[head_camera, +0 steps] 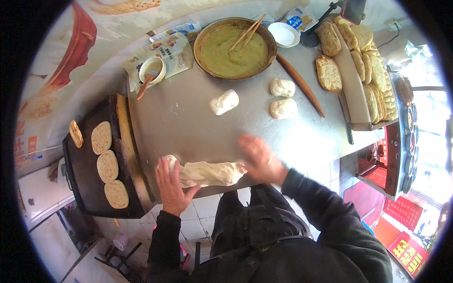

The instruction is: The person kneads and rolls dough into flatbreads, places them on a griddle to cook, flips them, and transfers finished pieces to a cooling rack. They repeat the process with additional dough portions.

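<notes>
A long, wrinkled roll of dough (214,174) lies along the near edge of the metal worktop (170,127). My left hand (172,191) rests flat over its left end, thumb spread away from the fingers. At the right end hovers or touches my right hand (262,155), blurred, fingers stretched out; contact is hard to tell. Farther back sits a folded lump of dough (224,102). Two more lumps, a rear one (282,87) and a front one (284,108), are to its right, beside a tapered wooden rolling pin (300,85).
On the left, a griddle (85,187) carries several flatbreads (108,166). At the back are a wide bowl (195,53) of yellow-green paste with chopsticks (247,32), a white bowl (283,34), and a cup (163,67) with a brush (144,87). A knife (349,134) lies by stacked flatbreads (378,70).
</notes>
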{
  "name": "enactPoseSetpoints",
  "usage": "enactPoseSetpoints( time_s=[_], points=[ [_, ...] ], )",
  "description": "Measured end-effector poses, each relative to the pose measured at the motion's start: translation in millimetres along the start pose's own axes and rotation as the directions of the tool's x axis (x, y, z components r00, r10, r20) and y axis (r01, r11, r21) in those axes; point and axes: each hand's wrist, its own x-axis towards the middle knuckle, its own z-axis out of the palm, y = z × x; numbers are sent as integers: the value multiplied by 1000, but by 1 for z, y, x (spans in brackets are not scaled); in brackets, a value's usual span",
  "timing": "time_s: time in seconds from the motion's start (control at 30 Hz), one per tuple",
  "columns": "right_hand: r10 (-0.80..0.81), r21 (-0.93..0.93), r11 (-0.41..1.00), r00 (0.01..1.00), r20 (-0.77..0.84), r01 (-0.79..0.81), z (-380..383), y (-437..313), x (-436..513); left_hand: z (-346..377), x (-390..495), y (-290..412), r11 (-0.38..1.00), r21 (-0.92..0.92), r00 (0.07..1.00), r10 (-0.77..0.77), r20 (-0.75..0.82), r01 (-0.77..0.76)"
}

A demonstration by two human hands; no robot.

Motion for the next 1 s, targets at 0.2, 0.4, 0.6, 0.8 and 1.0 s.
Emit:
enactPoseSetpoints(
  time_s=[0.2, 0.4, 0.6, 0.8, 1.0],
  points=[
    [-105, -167, 978, 986, 131, 127, 72, -57, 1, 34, 14, -72, 969, 155, 972, 208, -106, -191],
    [-66, -115, 991, 997, -44, 61, 29, -29, 21, 13, 24, -89, 980, 86, 983, 179, 37, -181],
    [33, -244, 967, 988, -152, -70, 46, -30, -22, -9, 1, -30, 985, 85, 988, 152, -28, -149],
    [455, -68, 886, 889, -49, -458, 58, -66, 0, 43, 38, 46, 900, -171, 916, 398, -48, -400],
    [313, 1, 948, 930, -195, -319, 45, -95, 17, 72, 81, 40, 516, -852, 994, 11, 112, 91]
  ],
)
